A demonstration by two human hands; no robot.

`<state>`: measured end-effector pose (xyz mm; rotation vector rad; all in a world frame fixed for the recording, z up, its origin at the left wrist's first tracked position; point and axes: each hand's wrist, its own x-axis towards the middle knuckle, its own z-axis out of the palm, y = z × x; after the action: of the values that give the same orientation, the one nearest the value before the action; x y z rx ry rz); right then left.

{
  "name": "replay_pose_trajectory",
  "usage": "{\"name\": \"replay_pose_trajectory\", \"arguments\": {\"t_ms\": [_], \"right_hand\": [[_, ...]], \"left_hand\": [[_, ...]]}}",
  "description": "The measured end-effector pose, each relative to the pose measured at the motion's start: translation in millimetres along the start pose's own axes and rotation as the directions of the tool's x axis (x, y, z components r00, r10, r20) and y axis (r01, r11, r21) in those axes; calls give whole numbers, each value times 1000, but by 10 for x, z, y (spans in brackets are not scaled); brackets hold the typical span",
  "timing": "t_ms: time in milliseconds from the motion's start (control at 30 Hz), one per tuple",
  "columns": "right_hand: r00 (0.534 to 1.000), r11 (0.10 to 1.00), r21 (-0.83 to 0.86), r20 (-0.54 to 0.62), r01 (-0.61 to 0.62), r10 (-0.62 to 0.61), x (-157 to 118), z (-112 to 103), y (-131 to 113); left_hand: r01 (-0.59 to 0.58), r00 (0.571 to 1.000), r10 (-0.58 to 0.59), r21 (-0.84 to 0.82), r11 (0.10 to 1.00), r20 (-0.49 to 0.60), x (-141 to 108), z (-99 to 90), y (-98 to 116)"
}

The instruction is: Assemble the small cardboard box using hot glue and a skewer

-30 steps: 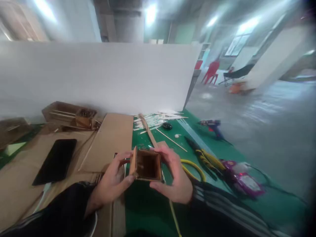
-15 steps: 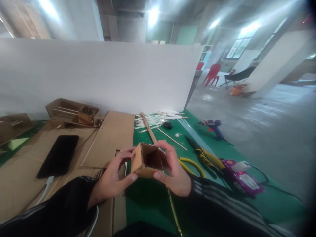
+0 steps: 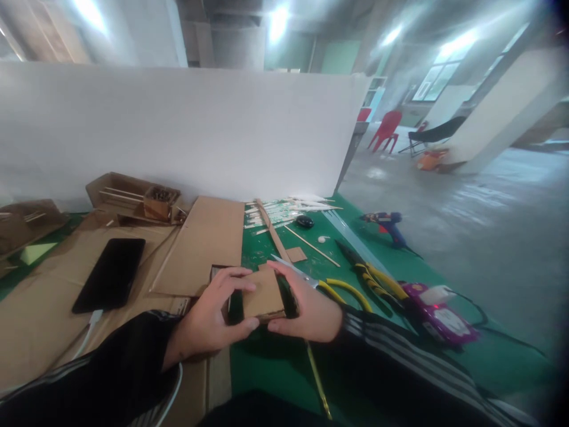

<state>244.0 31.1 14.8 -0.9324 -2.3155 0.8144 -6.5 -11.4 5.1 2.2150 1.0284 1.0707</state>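
Observation:
A small cardboard box (image 3: 264, 293) is held between both hands above the green mat, a flat brown face turned up. Around its left side curl the fingers of my left hand (image 3: 213, 314), thumb at the near edge. My right hand (image 3: 311, 305) grips the right side, its thumb also at the near edge. Just beyond the right hand lie scissors (image 3: 347, 292) with yellow handles, partly hidden by that hand. A small cardboard piece (image 3: 296, 254) rests beyond the box, beside a long cardboard strip (image 3: 273, 232).
Pliers (image 3: 373, 279), a purple power strip (image 3: 440, 314) and a glue gun (image 3: 387, 225) lie on the right. White sticks (image 3: 284, 212) are spread at the back before a white panel (image 3: 186, 130). On the left, a phone (image 3: 109, 276) lies on cardboard near an open box (image 3: 120, 196).
The box has been turned in my hands, so its open end no longer faces up and a flat face shows. The scissors' blades and the small cardboard piece have come into view.

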Motion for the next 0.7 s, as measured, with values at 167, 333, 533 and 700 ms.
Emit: {"name": "replay_pose_trajectory", "arguments": {"t_ms": [167, 333, 533, 700], "right_hand": [[995, 999, -7, 95, 36, -35, -1, -61, -32], [990, 998, 18, 126, 62, -63, 0, -78, -70], [992, 998, 30, 109, 54, -57, 16, -64, -58], [992, 999, 40, 118, 28, -32, 18, -65, -77]], "left_hand": [[-36, 997, 31, 74, 997, 67, 3, 3, 30], [-23, 994, 15, 75, 997, 109, 17, 2, 30], [-13, 990, 6, 57, 998, 137, 15, -2, 17], [-9, 989, 6, 21, 1000, 147, 11, 9, -33]]}}
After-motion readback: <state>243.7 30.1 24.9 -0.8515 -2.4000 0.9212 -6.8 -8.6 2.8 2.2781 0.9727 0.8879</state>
